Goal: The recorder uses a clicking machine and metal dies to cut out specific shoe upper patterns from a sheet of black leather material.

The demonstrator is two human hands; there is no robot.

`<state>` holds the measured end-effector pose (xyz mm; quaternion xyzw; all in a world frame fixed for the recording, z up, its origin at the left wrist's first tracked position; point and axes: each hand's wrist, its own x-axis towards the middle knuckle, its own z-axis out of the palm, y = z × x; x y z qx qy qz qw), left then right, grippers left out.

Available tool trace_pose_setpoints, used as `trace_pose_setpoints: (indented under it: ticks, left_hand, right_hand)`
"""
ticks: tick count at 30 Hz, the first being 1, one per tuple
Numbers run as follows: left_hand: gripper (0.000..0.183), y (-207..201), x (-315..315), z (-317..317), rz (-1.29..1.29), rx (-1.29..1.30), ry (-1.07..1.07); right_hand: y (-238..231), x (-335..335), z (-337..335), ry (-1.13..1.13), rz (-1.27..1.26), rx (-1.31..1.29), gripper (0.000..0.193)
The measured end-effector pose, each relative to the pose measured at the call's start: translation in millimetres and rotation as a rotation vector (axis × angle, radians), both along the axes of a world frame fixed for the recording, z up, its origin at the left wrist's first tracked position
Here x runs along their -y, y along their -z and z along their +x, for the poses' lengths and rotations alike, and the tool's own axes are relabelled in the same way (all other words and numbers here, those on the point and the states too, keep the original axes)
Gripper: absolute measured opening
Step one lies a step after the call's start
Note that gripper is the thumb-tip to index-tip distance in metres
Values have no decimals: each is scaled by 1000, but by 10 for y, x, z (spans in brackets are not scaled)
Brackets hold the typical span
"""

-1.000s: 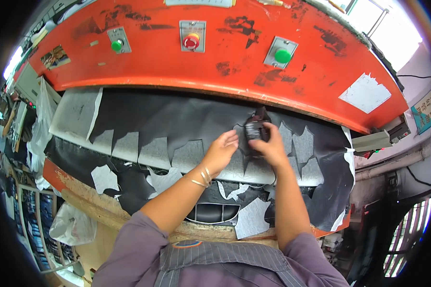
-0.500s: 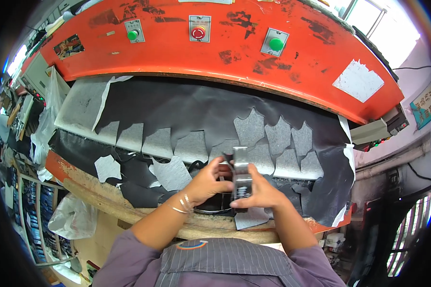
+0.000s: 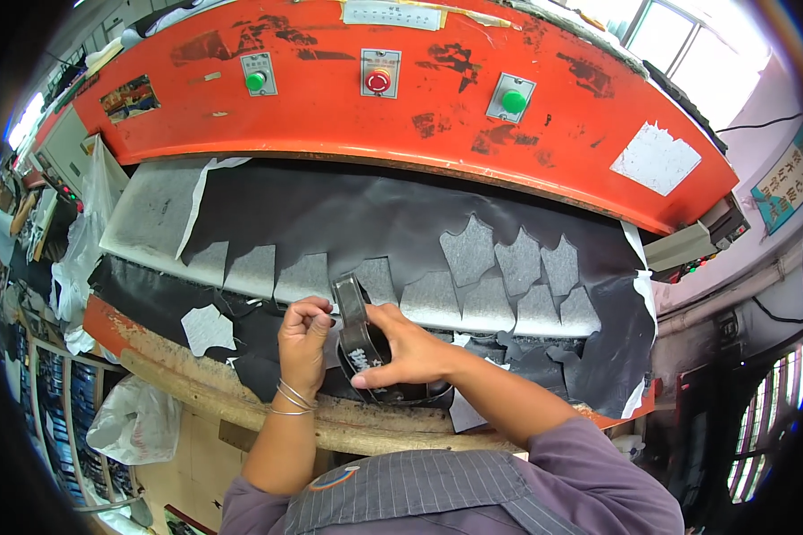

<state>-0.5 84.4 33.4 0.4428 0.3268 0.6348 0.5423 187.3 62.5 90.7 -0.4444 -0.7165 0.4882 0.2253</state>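
My right hand (image 3: 410, 349) grips a dark metal cutting die (image 3: 355, 323), a deep band with pale marks on its side, standing tilted above the near part of the sheet. Just left of it, my left hand (image 3: 303, 343) has its fingers curled in and the thumb pressed against them. Whatever those fingers hold, if anything, is too small to make out. Beneath both hands lies a black sheet of leather-like material (image 3: 330, 201) with several shaped cut-outs showing a grey surface. A pale cut piece (image 3: 208, 330) rests to the left, and another pale piece (image 3: 466, 414) lies partly under my right forearm.
Beyond the sheet rises an orange press beam (image 3: 321, 116) with two green buttons (image 3: 513, 101) and a red button (image 3: 377, 82). A worn wooden edge (image 3: 366, 437) runs along the near side. Plastic bags (image 3: 136, 417) hang at the left.
Both hands have shifted left, and the die has moved left with my right hand and turned. My left hand has come away from the die, its fingers now curled. The view has shifted slightly.
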Motion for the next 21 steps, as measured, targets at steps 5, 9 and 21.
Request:
trace_pose_setpoints:
  ticks: [5, 9, 21]
  left_hand:
    - [11, 76, -37, -567, -267, -221, -169]
    - [39, 53, 53, -1156, 105, -1347, -529]
    - [77, 234, -564, 806, 108, -1089, 128]
  right_hand:
    - [-187, -310, -27, 226, -52, 173, 99]
    - [-143, -899, 199, 533, -7, 617, 98]
    - [206, -1011, 790, 609, 47, 426, 105]
